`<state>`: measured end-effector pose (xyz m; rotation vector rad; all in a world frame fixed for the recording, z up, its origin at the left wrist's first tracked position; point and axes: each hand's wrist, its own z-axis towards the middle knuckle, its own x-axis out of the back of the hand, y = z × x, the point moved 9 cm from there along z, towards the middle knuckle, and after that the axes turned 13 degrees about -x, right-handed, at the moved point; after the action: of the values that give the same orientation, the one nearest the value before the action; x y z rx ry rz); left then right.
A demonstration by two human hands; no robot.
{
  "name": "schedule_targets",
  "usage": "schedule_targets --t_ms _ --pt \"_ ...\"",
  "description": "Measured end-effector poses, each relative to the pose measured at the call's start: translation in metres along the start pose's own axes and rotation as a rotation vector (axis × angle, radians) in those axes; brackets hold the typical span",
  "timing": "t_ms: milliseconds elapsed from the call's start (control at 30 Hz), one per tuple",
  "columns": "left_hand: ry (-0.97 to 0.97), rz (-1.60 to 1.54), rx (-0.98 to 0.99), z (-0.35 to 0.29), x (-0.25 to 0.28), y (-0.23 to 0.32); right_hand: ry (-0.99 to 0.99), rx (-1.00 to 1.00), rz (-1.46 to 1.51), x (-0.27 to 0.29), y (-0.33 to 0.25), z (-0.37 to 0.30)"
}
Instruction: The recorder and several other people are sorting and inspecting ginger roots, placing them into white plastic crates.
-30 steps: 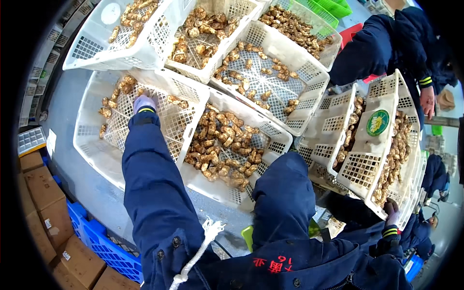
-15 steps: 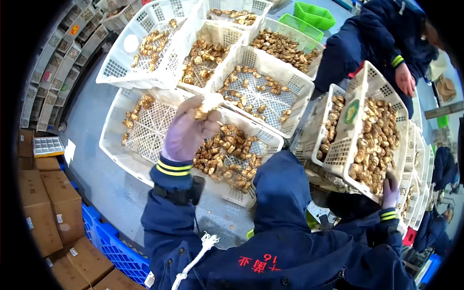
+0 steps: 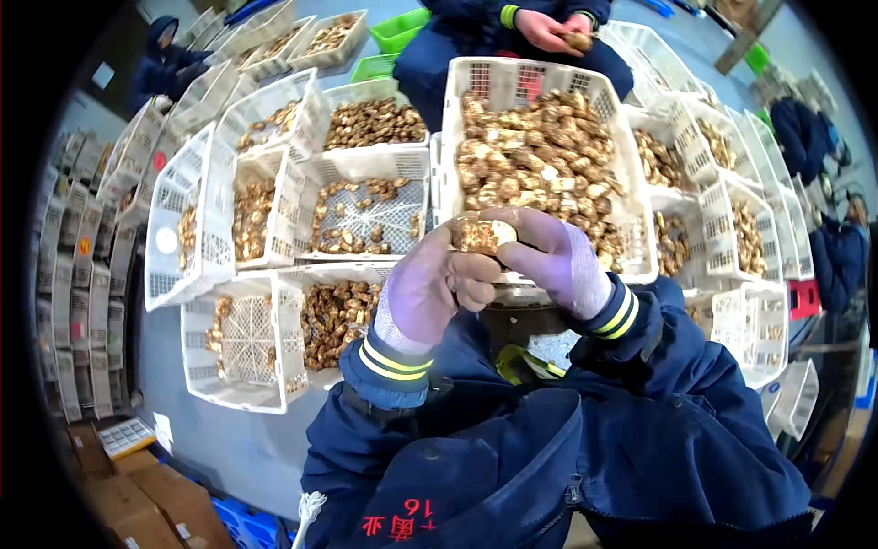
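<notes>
A stubby mushroom (image 3: 482,236), brown with a pale end, is gripped between both hands at the near edge of a full crate. My left hand (image 3: 422,279), in a greyish purple glove, has its fingers curled round the mushroom's left side. From the other side my right hand (image 3: 551,252), gloved alike, pinches the pale end. Just beyond them stands a tilted white mesh crate (image 3: 648,229) heaped with brown mushrooms (image 3: 540,165). Part of that crate's near rim is hidden behind my hands.
On the left several white crates hold fewer mushrooms, among them a sparse crate (image 3: 247,334). More filled crates (image 3: 750,229) stand to the right. Across from me a co-worker's hands (image 3: 553,35) hold a mushroom. Cardboard boxes (image 3: 174,494) sit at the lower left.
My view has swung right toward the full crate. My left hand has come from above the left crates to the front, and my right hand has left the crate's rim to grip the mushroom.
</notes>
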<state>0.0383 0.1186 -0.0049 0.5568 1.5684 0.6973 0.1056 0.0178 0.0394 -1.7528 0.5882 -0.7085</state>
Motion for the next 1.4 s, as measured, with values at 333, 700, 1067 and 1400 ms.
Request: schedule_targets --t_ms 333,700,1067,1400 --pt "-0.144 0.440 -0.160 0.052 -0.071 -0.042 -0.483 -0.331 1.309 0.037 0.079 -0.025" --pt "-0.091 0.534 -0.208 0.076 -0.084 -0.051 0.241 -0.032 0.082 0.125 0.068 -0.033" --pt "-0.119 -0.009 0.007 0.083 -0.035 -0.051 0.500 0.054 -0.617 0.145 0.110 -0.042" --pt "0.377 0.328 -0.204 0.174 0.102 0.095 0.492 -0.056 -0.645 0.142 0.109 -0.045"
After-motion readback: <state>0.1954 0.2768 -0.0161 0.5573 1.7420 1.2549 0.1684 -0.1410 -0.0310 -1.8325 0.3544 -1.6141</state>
